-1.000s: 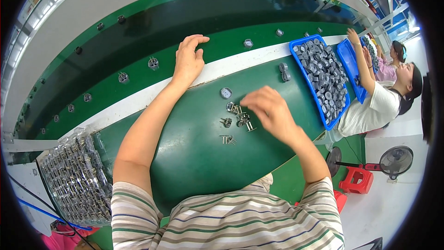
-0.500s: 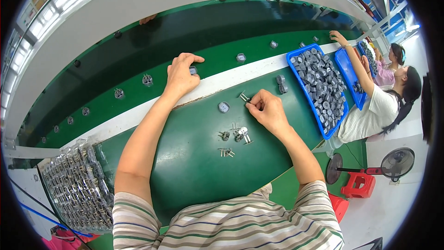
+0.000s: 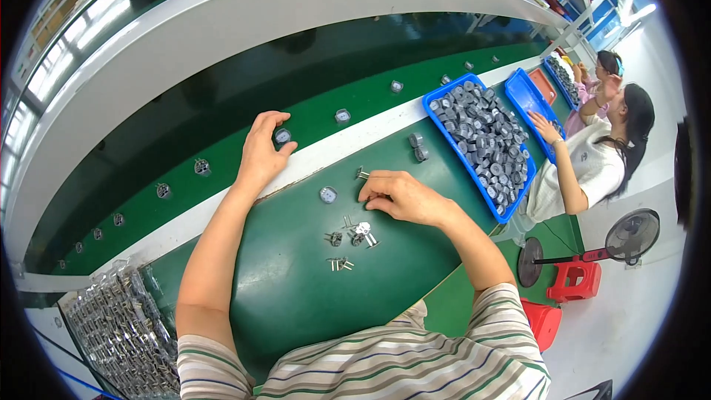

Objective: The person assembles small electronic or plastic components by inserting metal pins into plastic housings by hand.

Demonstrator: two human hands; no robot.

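Observation:
My left hand [image 3: 261, 154] reaches over the green belt, its thumb and fingers closed around a grey round plastic housing [image 3: 282, 136]. Over the green worktop, my right hand [image 3: 406, 197] is pinched, with a small part with metal prongs [image 3: 361, 172] showing at its fingertips; the fingers partly hide it. Left of that hand, a single grey housing [image 3: 328, 194] lies on the worktop. Several loose pronged parts [image 3: 359, 235] lie just below it, some with a white face. Two more grey housings [image 3: 418, 147] sit together beyond my right hand.
A blue tray [image 3: 474, 170] heaped with grey housings stands at the right, beside another blue tray [image 3: 527, 96]. Bagged pronged parts [image 3: 122, 326] are stacked at the left. Other housings [image 3: 342, 116] are spaced along the belt. A co-worker [image 3: 585, 155] sits at the right, near a fan [image 3: 632, 235].
The whole view has shifted, so the worktop appears lower and further left. Housings on the belt have travelled left past my left hand. The co-worker's nearer hand has moved down to the tray.

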